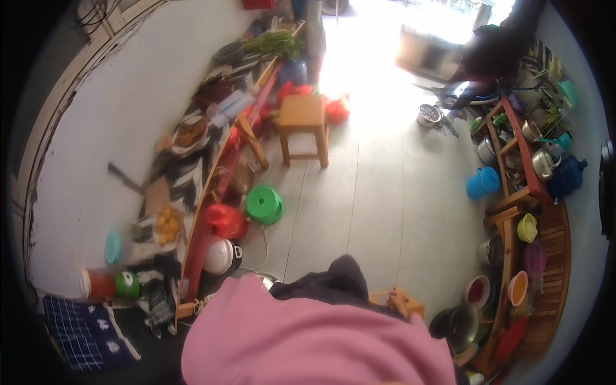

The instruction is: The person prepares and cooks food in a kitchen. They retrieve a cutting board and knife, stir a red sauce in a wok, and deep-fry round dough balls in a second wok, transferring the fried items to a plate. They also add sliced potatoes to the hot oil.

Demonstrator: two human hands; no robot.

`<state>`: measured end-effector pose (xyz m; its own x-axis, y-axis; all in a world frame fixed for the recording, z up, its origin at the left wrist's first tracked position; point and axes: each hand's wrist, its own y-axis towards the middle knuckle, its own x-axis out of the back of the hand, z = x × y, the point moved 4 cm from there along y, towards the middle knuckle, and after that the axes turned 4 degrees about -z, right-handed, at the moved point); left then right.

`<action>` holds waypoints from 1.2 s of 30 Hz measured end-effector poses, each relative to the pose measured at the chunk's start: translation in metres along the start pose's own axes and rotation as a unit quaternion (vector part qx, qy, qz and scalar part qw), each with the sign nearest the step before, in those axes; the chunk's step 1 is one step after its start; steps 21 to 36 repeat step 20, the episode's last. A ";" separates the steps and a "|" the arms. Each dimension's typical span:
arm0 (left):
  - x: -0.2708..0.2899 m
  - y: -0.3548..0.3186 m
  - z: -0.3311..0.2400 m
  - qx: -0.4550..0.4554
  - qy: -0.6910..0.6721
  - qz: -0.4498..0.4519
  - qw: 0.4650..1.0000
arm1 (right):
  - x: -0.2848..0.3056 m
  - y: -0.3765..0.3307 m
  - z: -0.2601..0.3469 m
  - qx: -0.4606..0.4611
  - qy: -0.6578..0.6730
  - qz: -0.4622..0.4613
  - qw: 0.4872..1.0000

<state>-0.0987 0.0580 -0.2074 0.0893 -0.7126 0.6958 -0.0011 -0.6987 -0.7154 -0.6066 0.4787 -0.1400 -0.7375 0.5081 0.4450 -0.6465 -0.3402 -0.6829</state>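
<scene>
My right hand [399, 301] is low in the view, right of my pink sleeve and dark trousers, with its fingers closed on the edge of a small wooden stool [416, 309]. My body covers much of that stool. My left hand is out of sight. Ahead on the tiled floor stands a taller wooden stool [301, 112]. A round green plastic stool [264, 205] is nearer, at the left. Beside it are a red plastic bag [227, 221] and a white rice cooker [220, 256].
A long, cluttered table [212, 176] runs along the left, bearing a bowl of yellow fruit [168, 226] and leafy greens [273, 43]. At right, wooden racks [520, 151] hold pots and basins; a blue bucket [482, 183] stands beside them. A dark bicycle or scooter shape [491, 61] is near the bright doorway.
</scene>
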 end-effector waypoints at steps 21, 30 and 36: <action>0.295 0.256 -0.605 0.044 -0.292 0.063 0.953 | 0.193 0.615 0.522 -0.082 -0.083 -0.092 0.989; 0.295 0.256 -0.605 0.044 -0.292 0.063 0.953 | 0.193 0.615 0.522 -0.082 -0.083 -0.092 0.989; 0.295 0.256 -0.605 0.044 -0.292 0.063 0.953 | 0.193 0.615 0.522 -0.082 -0.083 -0.092 0.989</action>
